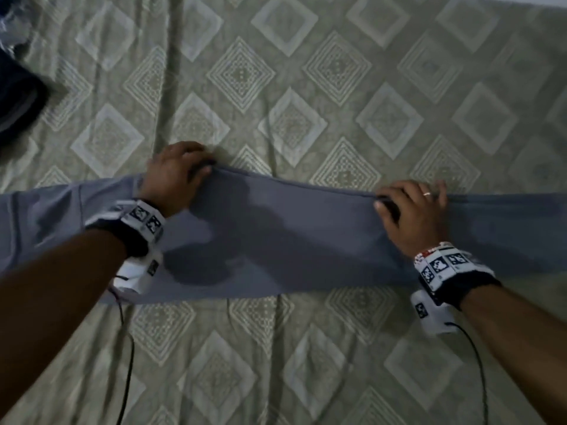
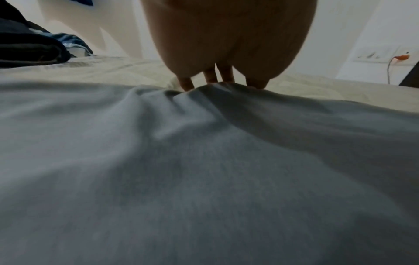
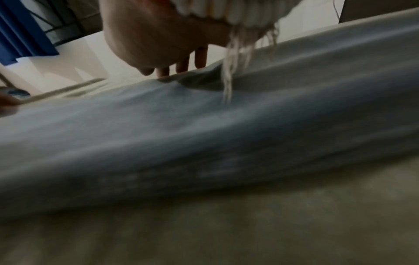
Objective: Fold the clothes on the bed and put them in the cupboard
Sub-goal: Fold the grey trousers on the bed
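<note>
A long grey-blue garment (image 1: 276, 234) lies stretched across the bed from left to right in the head view. My left hand (image 1: 181, 171) pinches its far edge near the middle, thumb on top and fingers curled over the fabric. My right hand (image 1: 411, 204) pinches the same far edge further right, a ring on one finger. In the left wrist view the fingers (image 2: 188, 84) bunch the grey cloth (image 2: 204, 161) into a small ridge. The right wrist view shows the fingers (image 3: 181, 66) holding the garment's edge (image 3: 204, 125).
The bed is covered by an olive bedspread (image 1: 306, 72) with diamond patterns. A pile of dark clothes (image 1: 15, 96) lies at the far left. A wall socket with an orange plug (image 2: 401, 57) is beyond the bed. Cables hang from both wrist cameras.
</note>
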